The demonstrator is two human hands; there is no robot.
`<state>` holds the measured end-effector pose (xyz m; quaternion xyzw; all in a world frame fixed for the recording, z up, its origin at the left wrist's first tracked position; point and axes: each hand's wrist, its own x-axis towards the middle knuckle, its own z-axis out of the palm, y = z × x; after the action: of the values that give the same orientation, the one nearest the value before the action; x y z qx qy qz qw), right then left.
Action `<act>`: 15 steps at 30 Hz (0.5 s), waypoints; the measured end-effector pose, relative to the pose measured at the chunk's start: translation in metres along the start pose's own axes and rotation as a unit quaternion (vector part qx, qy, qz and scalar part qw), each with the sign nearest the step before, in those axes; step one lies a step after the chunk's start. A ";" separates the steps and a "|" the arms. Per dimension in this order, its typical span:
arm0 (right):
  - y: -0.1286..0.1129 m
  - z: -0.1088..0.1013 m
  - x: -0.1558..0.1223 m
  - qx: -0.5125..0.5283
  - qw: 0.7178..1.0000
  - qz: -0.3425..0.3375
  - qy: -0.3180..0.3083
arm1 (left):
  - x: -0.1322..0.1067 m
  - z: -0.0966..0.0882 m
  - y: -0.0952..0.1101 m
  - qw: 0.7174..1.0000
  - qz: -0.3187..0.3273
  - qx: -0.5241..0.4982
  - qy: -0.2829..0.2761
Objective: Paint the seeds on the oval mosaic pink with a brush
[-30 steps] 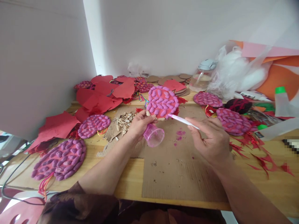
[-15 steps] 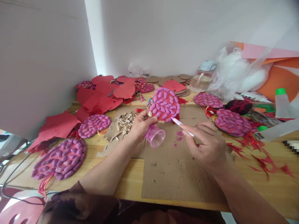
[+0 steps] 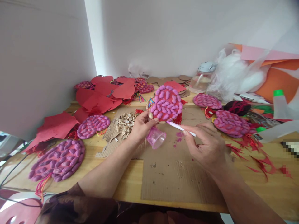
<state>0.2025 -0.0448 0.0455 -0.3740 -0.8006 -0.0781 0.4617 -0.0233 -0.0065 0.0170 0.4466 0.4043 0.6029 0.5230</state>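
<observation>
My left hand (image 3: 143,124) is closed on the lower left edge of a round red disc (image 3: 167,104) covered in pink-painted peanut shells, held tilted up. The same hand has a small clear plastic cup (image 3: 157,138), stained pink inside, tipped on its side below the disc. In my right hand (image 3: 205,143) is a slim white brush (image 3: 181,127), gripped like a pen. Its pink tip touches or nearly touches the disc's bottom edge. Red tassel threads (image 3: 178,119) hang behind the disc's right side.
Cardboard (image 3: 173,177) with pink spots covers the table's middle. Broken peanut shells (image 3: 126,124) lie left of it. Pink shell discs (image 3: 58,160) and red paper pieces (image 3: 98,96) spread left. At right stand a lidded jar (image 3: 201,79), a plastic bag (image 3: 229,74) and a green-capped bottle (image 3: 280,104).
The brush tip has moved left along the disc's lower edge. The disc has shifted slightly right and up, and the cup has turned a little.
</observation>
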 end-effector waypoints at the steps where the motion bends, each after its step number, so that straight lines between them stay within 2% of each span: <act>1: 0.000 0.000 0.000 -0.007 1.000 0.002 0.000 | 0.000 0.000 0.000 1.000 0.003 0.008 0.000; 5: 0.004 -0.001 0.001 -0.055 0.998 0.003 0.017 | 0.000 0.000 -0.001 0.999 0.023 0.030 0.005; 8: 0.004 -0.002 0.000 -0.041 0.999 0.003 0.013 | 0.001 0.000 -0.002 0.999 0.033 0.028 0.010; 15: -0.002 -0.001 -0.003 -0.032 0.997 0.069 0.017 | -0.001 -0.001 -0.003 0.998 0.041 0.054 0.000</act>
<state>0.2025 -0.0485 0.0442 -0.4413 -0.7620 -0.0780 0.4674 -0.0229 -0.0069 0.0140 0.4903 0.4177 0.6013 0.4728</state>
